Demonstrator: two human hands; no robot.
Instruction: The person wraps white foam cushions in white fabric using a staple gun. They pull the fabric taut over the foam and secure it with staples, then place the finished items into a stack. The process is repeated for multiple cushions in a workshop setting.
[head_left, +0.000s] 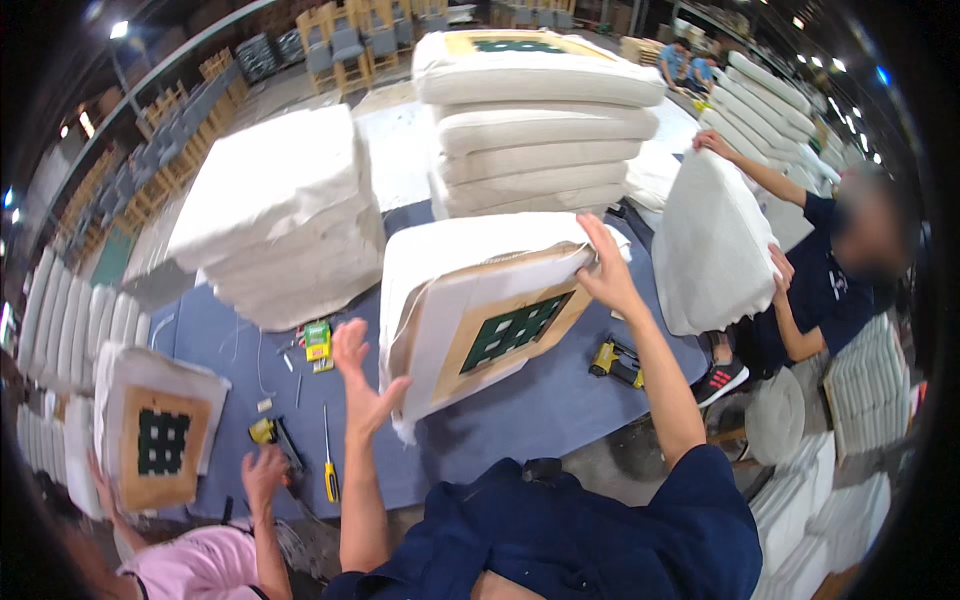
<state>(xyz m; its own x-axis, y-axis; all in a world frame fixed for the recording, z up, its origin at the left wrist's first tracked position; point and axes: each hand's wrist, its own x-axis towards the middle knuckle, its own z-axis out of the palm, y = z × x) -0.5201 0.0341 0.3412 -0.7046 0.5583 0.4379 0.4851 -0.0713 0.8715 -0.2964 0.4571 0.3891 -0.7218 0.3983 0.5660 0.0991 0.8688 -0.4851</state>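
A white fabric-covered seat cushion [432, 318] stands tilted on edge in front of me. Its underside faces me, showing a wooden panel with dark green webbing [517, 332] across the opening. My right hand [606, 270] grips its upper right corner, fingers over the top edge. Beside the cushion's left edge, my left hand [362, 385] is open with fingers spread; its thumb is at the edge, and I cannot tell whether it touches. A yellow-and-black staple gun [617, 362] lies right of the cushion. Left of it lie a yellow-handled screwdriver [331, 470] and another staple gun [275, 437].
Cushion stacks [545, 150] rise at the back of the blue-covered table [400, 470], with another stack [285, 215] at left. A green-and-yellow box [318, 342] lies nearby. A co-worker at right holds a cushion [710, 240]; one in pink at lower left handles another [200, 385].
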